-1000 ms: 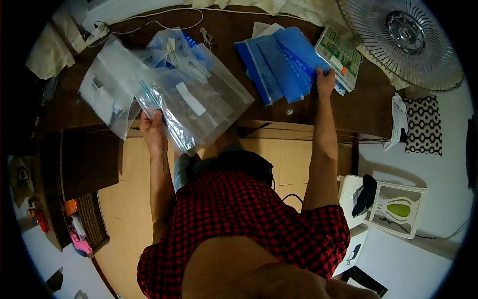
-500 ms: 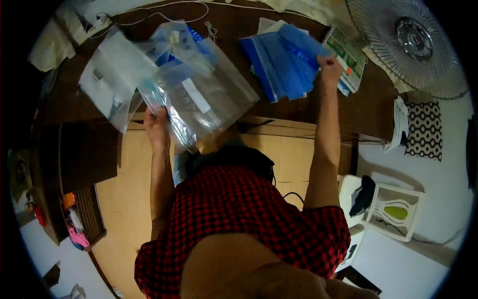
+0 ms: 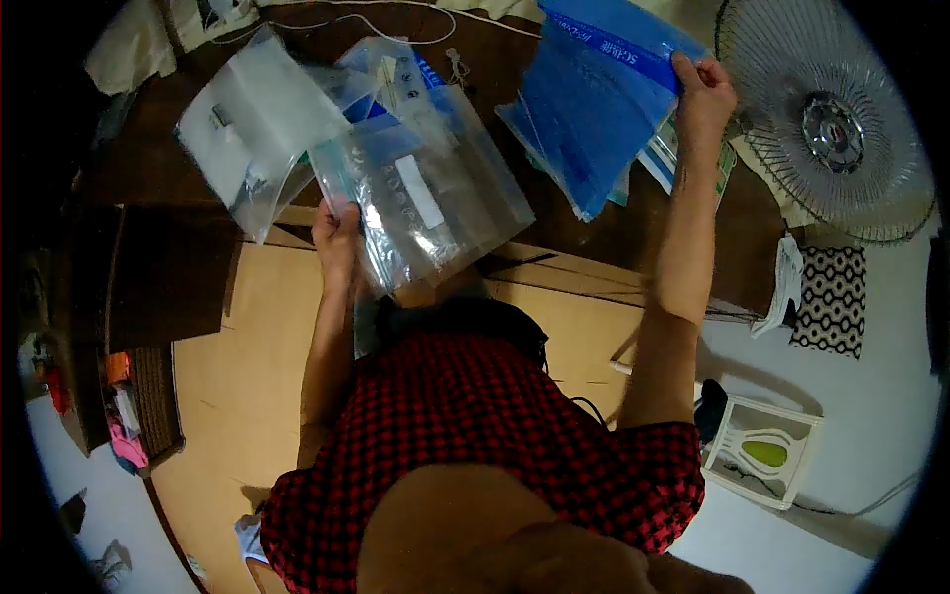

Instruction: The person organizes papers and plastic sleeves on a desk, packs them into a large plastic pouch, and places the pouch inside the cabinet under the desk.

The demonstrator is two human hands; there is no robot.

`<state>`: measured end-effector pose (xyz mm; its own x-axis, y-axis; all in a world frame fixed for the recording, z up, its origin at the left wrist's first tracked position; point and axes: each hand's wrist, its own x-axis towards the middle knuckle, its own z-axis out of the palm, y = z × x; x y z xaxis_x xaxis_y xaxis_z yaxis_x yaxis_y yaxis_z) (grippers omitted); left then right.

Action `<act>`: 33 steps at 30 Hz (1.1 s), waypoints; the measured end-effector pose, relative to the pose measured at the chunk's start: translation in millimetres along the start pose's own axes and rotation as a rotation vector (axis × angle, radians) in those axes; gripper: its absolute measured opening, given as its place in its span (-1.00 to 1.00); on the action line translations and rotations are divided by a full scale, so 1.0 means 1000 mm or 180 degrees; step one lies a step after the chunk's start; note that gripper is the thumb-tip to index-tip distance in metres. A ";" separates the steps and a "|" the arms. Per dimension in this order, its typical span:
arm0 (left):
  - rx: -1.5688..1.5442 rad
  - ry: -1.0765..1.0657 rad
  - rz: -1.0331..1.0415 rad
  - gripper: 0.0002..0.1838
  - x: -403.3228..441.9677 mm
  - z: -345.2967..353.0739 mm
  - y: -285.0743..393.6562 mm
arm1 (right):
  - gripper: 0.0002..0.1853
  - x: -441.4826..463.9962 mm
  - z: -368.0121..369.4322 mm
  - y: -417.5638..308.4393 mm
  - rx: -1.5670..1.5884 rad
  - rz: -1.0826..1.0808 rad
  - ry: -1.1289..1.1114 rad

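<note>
My left hand (image 3: 338, 238) pinches the edge of a clear plastic bag (image 3: 465, 183), which has a white label strip and a greenish zip edge. Beneath and beside it, further clear bags (image 3: 233, 134) lie overlapping on the dark desk (image 3: 139, 158). On the right, my right hand (image 3: 705, 91) is closed on the top corner of a translucent blue plastic bag (image 3: 594, 109) with a darker printed band. This blue bag hangs spread out over the desk, covering most of what lies under it.
A fan with a wire guard (image 3: 831, 129) stands at the right end of the desk, close to my right hand. Books (image 3: 730, 168) sit partly hidden behind my right forearm. A white cord (image 3: 356, 18) runs along the back. Below right is a white frame (image 3: 762, 450).
My right hand has moved up and to the right, lifting the blue bag and spreading it out. My left hand keeps its hold on the clear bag; the whole view has shifted slightly.
</note>
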<state>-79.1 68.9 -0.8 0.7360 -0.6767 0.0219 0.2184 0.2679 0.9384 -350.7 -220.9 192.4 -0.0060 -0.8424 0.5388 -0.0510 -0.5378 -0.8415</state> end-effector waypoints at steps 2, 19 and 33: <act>0.0104 -0.0218 0.0172 -0.83 0.004 -0.007 -0.011 | -0.82 -0.008 0.021 -0.006 0.0133 -0.0060 0.0068; 0.0674 0.0408 0.0651 -0.58 -0.022 0.001 -0.008 | -0.88 -0.081 0.128 -0.088 0.2012 0.0640 -0.0449; -0.1666 0.0672 -0.1619 -0.52 -0.014 -0.009 -0.003 | -0.86 -0.203 0.088 0.085 0.1329 0.2113 0.0417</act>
<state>-84.4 83.9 -6.7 0.5588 -0.6722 -0.4856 0.8004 0.2841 0.5278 -265.7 -98.6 8.2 -0.0227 -0.9945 -0.1020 0.3829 0.0856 -0.9198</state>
